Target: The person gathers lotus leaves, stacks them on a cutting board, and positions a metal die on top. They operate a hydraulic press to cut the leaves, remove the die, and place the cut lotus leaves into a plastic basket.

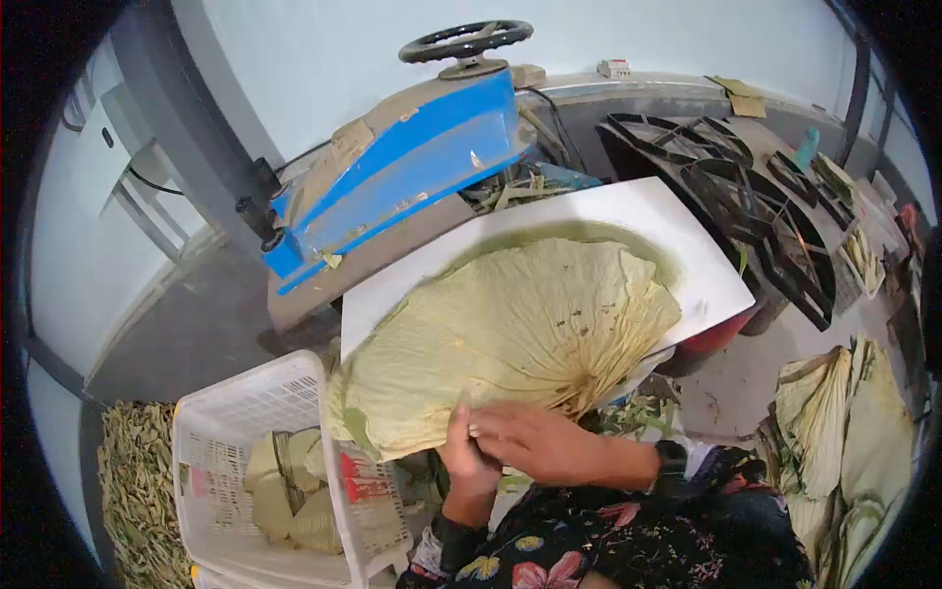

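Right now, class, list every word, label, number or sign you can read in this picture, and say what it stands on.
None can be read.
Red label on the white basket: blurred, unreadable.
Small white box on the ledge: markings too small.
Blue machine: no visible lettering.

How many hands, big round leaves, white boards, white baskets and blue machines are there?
Hands: 2, the left hand and the right hand
Big round leaf on the board: 1
White board: 1
White basket: 1
Blue machine: 1
Total: 6
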Demonstrator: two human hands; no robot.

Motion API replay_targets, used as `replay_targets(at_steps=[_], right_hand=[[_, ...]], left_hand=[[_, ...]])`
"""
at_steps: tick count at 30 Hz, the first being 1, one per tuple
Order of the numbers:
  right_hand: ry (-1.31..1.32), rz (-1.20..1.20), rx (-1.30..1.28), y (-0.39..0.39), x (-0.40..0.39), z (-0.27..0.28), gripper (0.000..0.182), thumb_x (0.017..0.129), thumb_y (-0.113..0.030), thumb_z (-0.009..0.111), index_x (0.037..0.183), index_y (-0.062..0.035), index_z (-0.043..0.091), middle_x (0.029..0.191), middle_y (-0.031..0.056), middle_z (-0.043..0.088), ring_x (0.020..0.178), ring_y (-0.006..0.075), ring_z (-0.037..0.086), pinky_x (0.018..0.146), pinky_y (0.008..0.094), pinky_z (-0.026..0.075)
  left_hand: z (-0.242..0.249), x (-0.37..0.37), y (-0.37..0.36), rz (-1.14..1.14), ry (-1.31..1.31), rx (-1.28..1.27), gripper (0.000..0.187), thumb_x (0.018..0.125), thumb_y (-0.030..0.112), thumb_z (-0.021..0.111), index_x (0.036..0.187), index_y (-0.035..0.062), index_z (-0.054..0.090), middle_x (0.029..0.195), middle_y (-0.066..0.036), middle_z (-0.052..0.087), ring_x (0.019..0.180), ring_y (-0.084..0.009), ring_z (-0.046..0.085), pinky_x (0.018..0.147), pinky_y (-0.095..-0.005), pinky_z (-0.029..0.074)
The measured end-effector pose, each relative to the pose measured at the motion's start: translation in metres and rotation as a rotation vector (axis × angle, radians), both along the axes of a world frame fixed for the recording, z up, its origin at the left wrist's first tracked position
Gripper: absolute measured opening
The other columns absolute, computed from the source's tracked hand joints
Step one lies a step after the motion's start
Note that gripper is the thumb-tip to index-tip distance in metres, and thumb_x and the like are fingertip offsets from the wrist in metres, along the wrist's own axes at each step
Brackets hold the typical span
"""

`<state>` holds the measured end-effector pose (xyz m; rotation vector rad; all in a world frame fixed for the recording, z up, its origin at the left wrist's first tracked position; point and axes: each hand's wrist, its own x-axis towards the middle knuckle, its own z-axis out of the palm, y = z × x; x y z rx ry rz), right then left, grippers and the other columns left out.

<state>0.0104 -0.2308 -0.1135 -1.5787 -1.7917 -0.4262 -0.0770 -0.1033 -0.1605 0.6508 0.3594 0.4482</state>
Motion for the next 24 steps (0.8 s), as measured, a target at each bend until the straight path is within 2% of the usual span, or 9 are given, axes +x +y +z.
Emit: replay_targets(at_steps=[2,4,6,9,11,13,16,20,24], right_hand=[[0.333,0.331,-0.208,-0.040,-0.007,-0.015,0.035,0.084,-0.021,0.055,0.114,-0.0017,0.054,0.109,0.0156,0.058,0.101,0.0350,0.056,0.082,0.0399,0.049],[0.923,0.156,-0.821,-0.084,-0.003,-0.019,0.043,0.091,-0.032,0.052,0.123,-0.0038,0.050,0.114,0.0152,0.058,0.100,0.0325,0.057,0.082,0.0404,0.050],[1.878,0.099,-0.455,-0.114,-0.007,-0.049,0.045,0.094,-0.037,0.048,0.128,-0.0066,0.047,0.121,0.0115,0.054,0.106,0.0291,0.055,0.089,0.0430,0.046],[2.413,0.029,0.094,-0.118,0.005,-0.059,0.053,0.093,-0.042,0.046,0.132,-0.0065,0.041,0.127,0.0104,0.050,0.114,0.0294,0.051,0.097,0.0467,0.040],[2.374,0.100,0.337,-0.106,0.001,-0.042,0.051,0.093,-0.038,0.048,0.132,-0.0061,0.040,0.129,0.0115,0.049,0.117,0.0301,0.048,0.100,0.0479,0.038],[2.316,0.175,0.576,-0.094,-0.005,-0.025,0.051,0.092,-0.034,0.051,0.132,-0.0057,0.039,0.131,0.0127,0.047,0.120,0.0308,0.046,0.102,0.0492,0.035],[2.241,-0.273,0.570,-0.084,-0.003,-0.028,0.050,0.087,-0.017,0.058,0.131,-0.0017,0.039,0.126,0.0124,0.051,0.114,0.0292,0.051,0.100,0.0454,0.039],[2.028,-0.226,0.676,-0.096,0.027,-0.035,0.048,0.085,-0.011,0.058,0.128,0.0006,0.041,0.122,0.0144,0.053,0.111,0.0293,0.053,0.097,0.0448,0.042],[1.803,0.011,0.699,-0.103,0.079,-0.025,0.050,0.085,-0.015,0.057,0.129,0.0020,0.040,0.122,0.0140,0.053,0.112,0.0295,0.052,0.098,0.0443,0.040]], left_hand=[[-0.002,-0.008,0.002,0.078,0.082,-0.066,0.038,0.084,0.018,0.056,0.119,0.0043,0.048,0.107,-0.009,0.056,0.102,-0.0203,0.056,0.090,-0.0341,0.044],[-0.014,-0.019,0.006,0.150,0.100,-0.200,0.033,0.083,0.018,0.055,0.113,0.0049,0.052,0.100,-0.008,0.059,0.096,-0.0226,0.059,0.084,-0.0336,0.047],[-0.003,-0.033,0.005,0.139,0.171,-0.162,0.032,0.083,0.020,0.053,0.111,0.0052,0.052,0.101,-0.007,0.059,0.097,-0.0237,0.059,0.082,-0.0369,0.048],[-0.040,-0.057,0.011,0.112,0.294,0.099,0.032,0.083,0.021,0.051,0.111,0.0057,0.054,0.103,-0.008,0.061,0.100,-0.0266,0.059,0.083,-0.0409,0.048],[-0.059,-0.087,0.010,0.096,0.344,0.323,0.033,0.083,0.020,0.052,0.113,0.0059,0.055,0.105,-0.010,0.061,0.102,-0.0283,0.058,0.085,-0.0417,0.048],[-0.049,-0.111,0.007,-0.102,0.573,1.802,0.032,0.085,0.021,0.054,0.114,0.0071,0.057,0.110,-0.015,0.061,0.102,-0.0318,0.058,0.090,-0.0429,0.045],[-0.033,-0.098,-0.005,-0.152,0.732,1.015,0.048,0.084,0.024,0.062,0.124,0.0011,0.050,0.122,-0.018,0.055,0.117,-0.0293,0.050,0.101,-0.0375,0.035],[-0.033,-0.088,0.017,-0.239,0.476,1.095,0.050,0.084,0.025,0.062,0.127,0.0038,0.049,0.129,-0.017,0.050,0.124,-0.0284,0.042,0.105,-0.0383,0.030],[-0.070,-0.063,0.055,0.432,0.590,1.179,0.058,0.085,0.041,0.058,0.134,0.0138,0.043,0.133,-0.010,0.047,0.120,-0.0310,0.046,0.103,-0.0475,0.035]])
